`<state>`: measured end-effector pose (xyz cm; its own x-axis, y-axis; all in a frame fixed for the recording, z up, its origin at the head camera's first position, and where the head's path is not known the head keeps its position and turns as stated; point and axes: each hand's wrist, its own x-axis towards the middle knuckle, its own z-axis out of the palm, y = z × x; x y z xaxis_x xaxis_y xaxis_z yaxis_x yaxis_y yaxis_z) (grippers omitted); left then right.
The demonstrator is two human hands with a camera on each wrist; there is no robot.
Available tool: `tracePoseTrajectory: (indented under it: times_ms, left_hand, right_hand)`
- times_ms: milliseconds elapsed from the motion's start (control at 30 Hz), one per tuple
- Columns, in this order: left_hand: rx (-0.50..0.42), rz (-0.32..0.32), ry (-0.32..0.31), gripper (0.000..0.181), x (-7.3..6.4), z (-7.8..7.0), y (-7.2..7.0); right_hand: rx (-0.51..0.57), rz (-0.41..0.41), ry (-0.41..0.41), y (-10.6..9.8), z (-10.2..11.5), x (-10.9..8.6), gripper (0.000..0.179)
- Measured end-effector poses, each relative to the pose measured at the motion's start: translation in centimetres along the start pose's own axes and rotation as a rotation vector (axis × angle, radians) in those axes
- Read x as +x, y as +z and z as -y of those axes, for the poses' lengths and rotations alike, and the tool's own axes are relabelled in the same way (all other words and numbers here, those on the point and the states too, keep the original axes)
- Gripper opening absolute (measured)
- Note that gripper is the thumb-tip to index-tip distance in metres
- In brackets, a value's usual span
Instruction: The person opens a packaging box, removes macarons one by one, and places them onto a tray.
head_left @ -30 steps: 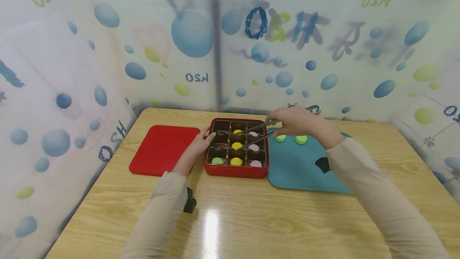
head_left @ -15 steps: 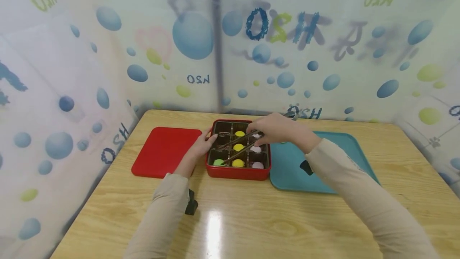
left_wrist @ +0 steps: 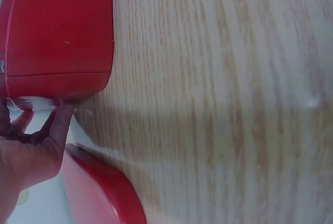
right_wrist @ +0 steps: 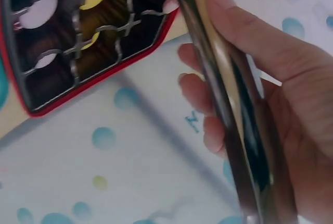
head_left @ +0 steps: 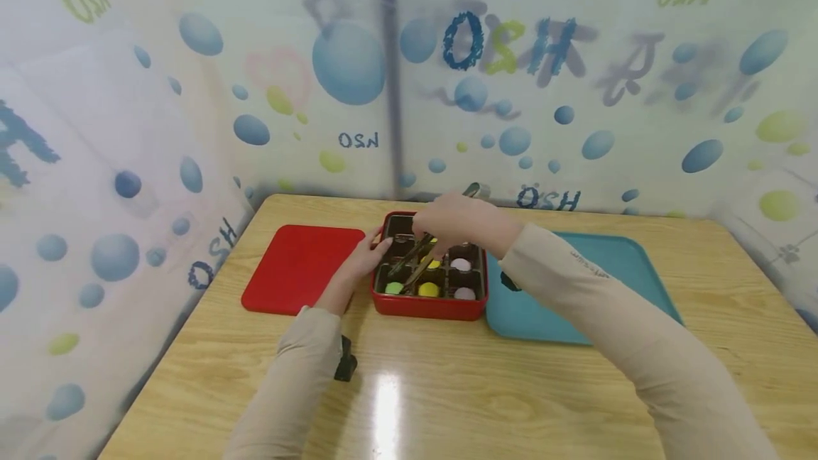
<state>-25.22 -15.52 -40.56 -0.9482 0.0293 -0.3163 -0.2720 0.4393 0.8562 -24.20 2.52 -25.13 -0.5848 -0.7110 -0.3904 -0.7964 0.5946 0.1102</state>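
Note:
In the head view my left hand (head_left: pixel 366 255) holds the left side of a red box (head_left: pixel 429 307), its thumb at the rim; the left wrist view has its fingers against the outer wall. My right hand (head_left: pixel 456 222) reaches over the box and grips metal tongs (right_wrist: pixel 250 146). The tongs' tips point down into the front left compartment, right at a green round piece (head_left: pixel 393 288). A dark divided insert lines the box. A yellow piece (head_left: pixel 429 289) and a lilac piece (head_left: pixel 464 294) sit in the front row, with more yellow and lilac ones behind, partly hidden by the right hand.
Left of the box lies a flat red lid (head_left: pixel 300 268). A blue tray (head_left: pixel 575 304) stands close to the box's right side, partly covered by my right forearm. All rest on a wooden table (head_left: pixel 460 389) with a patterned curtain (head_left: pixel 422 126) behind.
My right hand and the tongs have moved left across the box, from the middle column to the front left compartment. The left hand has stayed on the box.

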Motion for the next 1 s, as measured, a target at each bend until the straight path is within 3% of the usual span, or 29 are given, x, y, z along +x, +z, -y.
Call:
tracePoseTrajectory:
  times_ms: [267,533,733,1000]
  left_hand:
    - [-0.029,0.034,-0.002,0.056,0.1,-0.1,0.1]
    - [-0.012,0.018,-0.022,0.057,-0.2,-0.2,-0.1]
    - [-0.008,0.007,-0.015,0.057,-0.3,-0.2,-0.1]
    - [-0.026,-0.016,0.006,0.055,-0.3,0.0,0.1]
  right_hand:
    - [-0.166,0.081,-0.019,-1.0,2.0,1.3,0.03]
    - [-0.252,0.02,-0.085,-0.7,2.8,1.2,0.025]
    - [-0.239,-0.019,-0.099,-0.7,2.2,0.5,0.026]
    - [-0.072,-0.081,-0.057,-0.9,0.4,-1.7,0.029]
